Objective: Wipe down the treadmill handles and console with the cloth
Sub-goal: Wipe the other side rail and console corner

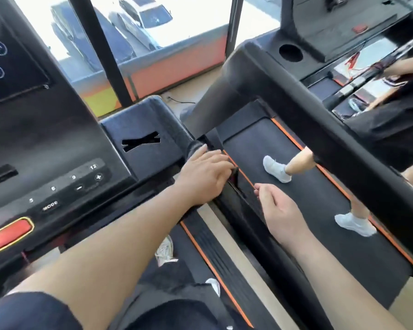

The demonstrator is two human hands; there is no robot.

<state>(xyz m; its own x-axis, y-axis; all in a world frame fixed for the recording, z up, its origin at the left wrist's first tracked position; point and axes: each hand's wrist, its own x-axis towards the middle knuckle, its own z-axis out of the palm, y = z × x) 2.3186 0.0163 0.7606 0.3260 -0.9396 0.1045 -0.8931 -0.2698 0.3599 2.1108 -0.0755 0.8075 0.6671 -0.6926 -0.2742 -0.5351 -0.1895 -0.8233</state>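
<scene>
Black foam on the right handle (188, 141) is the bit that matters. It comes off the right corner of the console (57, 144) and runs back toward the person, so its long axis goes diagonally down and to the right in the view.

The left hand (205, 170) reaches across and lies flat on top of the grip. Its fingers are straight and point off to the right, not wrapped round it. The right hand (280, 210) hangs just beside it, lower and further right. It's clear of the handle, with fingers loosely curled and nothing in them as far as I can see. So the left one is nearer, no contest.

Weird part: I can't spot the cloth anywhere, in either hand or on the machine, so I can't say where it is. My guess is any wipe has to follow that diagonal, and the cloth needs fetching first.

The console sits left of both hands, a glossy black panel with number keys (74, 177), a MODE key (50, 206) and a red stop button (10, 234) at the near corner. A tray (157, 120) with an X-shaped slot sits between the panel and the handle.

Further right there's a neighbouring treadmill with an orange-edged belt (248, 136), and someone in white shoes (277, 170) is walking on it. Past all that is a window (188, 25) with parked cars (119, 32) outside.
</scene>
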